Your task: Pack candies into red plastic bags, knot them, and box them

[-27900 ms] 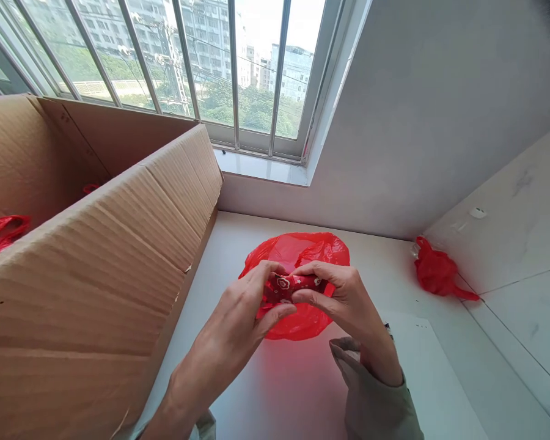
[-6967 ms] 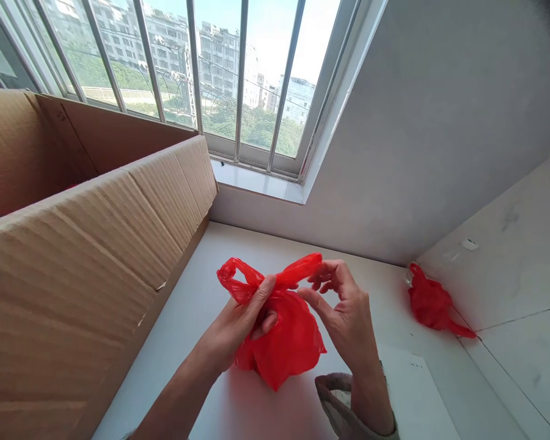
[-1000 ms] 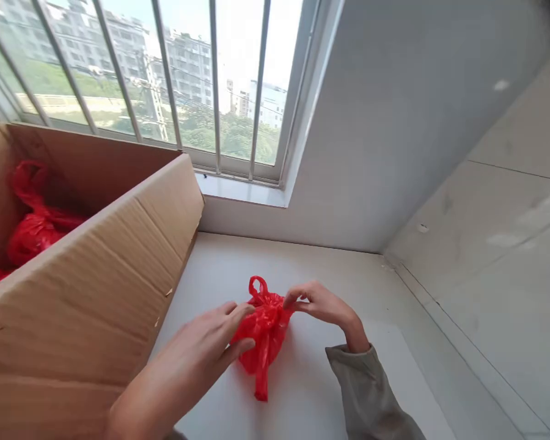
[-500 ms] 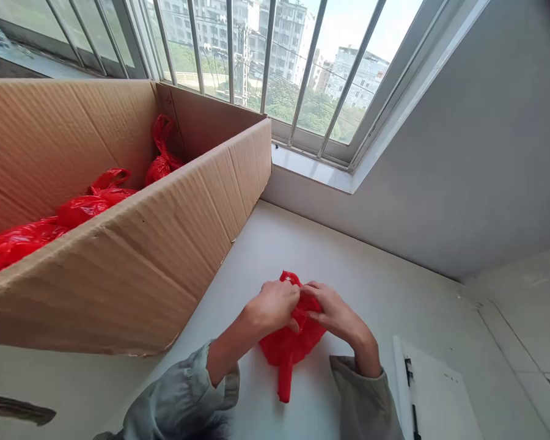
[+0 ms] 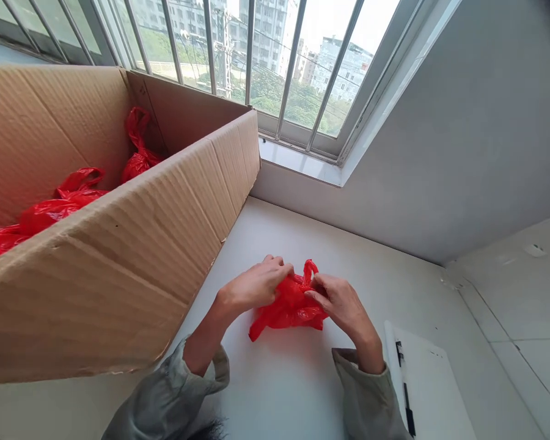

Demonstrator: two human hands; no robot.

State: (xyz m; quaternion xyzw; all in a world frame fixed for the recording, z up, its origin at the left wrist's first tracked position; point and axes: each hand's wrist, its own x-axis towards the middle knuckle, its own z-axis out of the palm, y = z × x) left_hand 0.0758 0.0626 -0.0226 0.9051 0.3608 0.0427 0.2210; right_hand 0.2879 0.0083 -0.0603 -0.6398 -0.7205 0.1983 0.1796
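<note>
A crumpled red plastic bag (image 5: 291, 308) lies on the white tabletop (image 5: 275, 385) between my two hands. My left hand (image 5: 259, 282) grips its upper left side, fingers curled over the plastic and the fingertips partly hidden. On the other side my right hand (image 5: 339, 299) pinches the plastic between thumb and fingers, close to a loop handle that sticks up. One corner of the bag points down and to the left. Whatever the bag may contain is hidden.
At the left stands a large open cardboard box (image 5: 165, 238) with several red plastic bags (image 5: 50, 211) inside. A barred window (image 5: 275, 67) and a grey wall (image 5: 440, 140) are behind. To the right lie a white pad (image 5: 433, 379) and a black pen (image 5: 407, 409).
The red bag has been turned and spread wider; its handle that pointed toward me now no longer does, and a loop stands up at the far side. My hands have moved apart.
</note>
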